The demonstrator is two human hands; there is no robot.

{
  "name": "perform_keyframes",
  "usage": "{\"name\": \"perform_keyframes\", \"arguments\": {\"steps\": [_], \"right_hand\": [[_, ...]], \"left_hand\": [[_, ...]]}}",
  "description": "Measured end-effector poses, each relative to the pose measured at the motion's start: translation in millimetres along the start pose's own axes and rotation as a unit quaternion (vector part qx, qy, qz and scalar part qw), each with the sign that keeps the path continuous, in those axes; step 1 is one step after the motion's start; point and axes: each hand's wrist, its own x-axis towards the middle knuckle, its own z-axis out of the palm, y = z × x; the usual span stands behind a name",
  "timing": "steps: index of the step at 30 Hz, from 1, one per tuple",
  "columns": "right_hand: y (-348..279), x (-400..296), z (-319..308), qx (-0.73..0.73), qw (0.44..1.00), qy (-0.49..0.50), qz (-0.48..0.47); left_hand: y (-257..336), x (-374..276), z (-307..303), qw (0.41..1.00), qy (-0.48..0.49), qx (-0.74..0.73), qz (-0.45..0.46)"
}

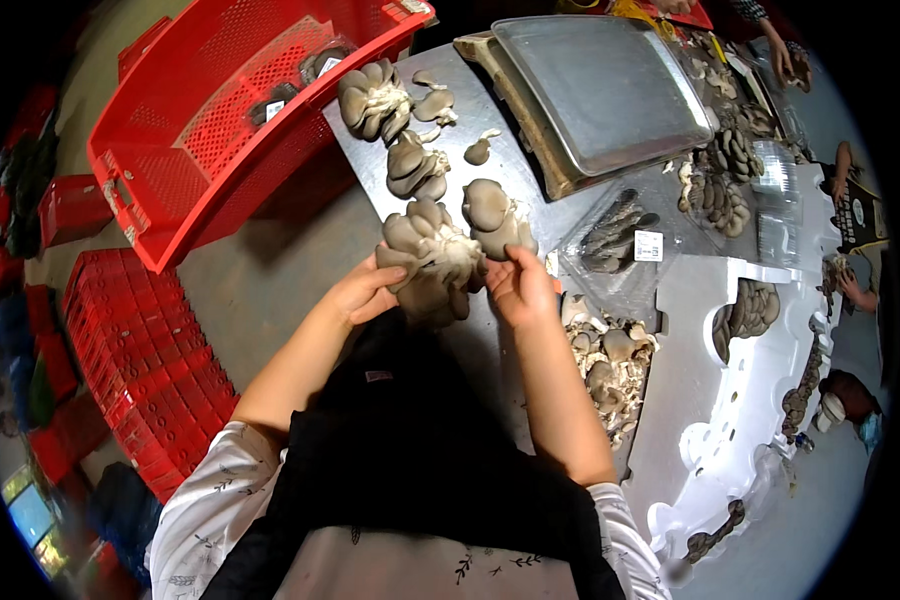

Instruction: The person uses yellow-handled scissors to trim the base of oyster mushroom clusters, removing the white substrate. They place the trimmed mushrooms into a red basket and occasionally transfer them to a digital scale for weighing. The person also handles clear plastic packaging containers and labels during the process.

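A large cluster of grey oyster mushrooms point(429, 259) is held in front of me, above the near edge of the steel table point(461, 67). My left hand point(369, 289) grips its left side, thumb on a cap. My right hand point(519, 286) is at its right side, thumb and forefinger touching the cluster or the mushrooms just beyond; which one I cannot tell. Those mushrooms point(495, 214) lie on the table by my right fingertips. Farther off lie another cluster point(375, 101), a smaller clump point(416, 165) and a small single mushroom point(478, 150).
A red plastic crate point(217, 142) with packed mushrooms stands at the upper left, stacked red crates point(150, 360) below. Metal trays point(604, 90), a labelled clear pack of mushrooms point(619, 232), mushroom scraps point(611, 375) and white foam boxes point(727, 420) are to the right. Co-workers' hands point(784, 64) work beyond.
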Motion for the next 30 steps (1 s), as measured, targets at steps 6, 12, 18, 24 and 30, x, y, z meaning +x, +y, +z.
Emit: {"name": "perform_keyframes", "arguments": {"steps": [6,12,18,24,30], "right_hand": [[-8,18,15,0.053,0.998,-0.018,0.01],[-15,45,4,0.064,0.997,-0.032,-0.012],[-2,13,-20,-0.01,0.998,-0.055,-0.01],[15,-29,-23,-0.084,0.994,-0.073,0.007],[14,-50,1,-0.099,0.992,-0.065,0.032]], "left_hand": [[4,12,11,1.0,-0.013,0.025,-0.013],[10,17,6,1.0,0.01,0.016,-0.023],[15,8,7,0.999,0.01,0.035,-0.034],[21,13,20,0.996,-0.011,0.06,-0.059],[13,30,10,0.996,-0.057,0.033,-0.051]]}}
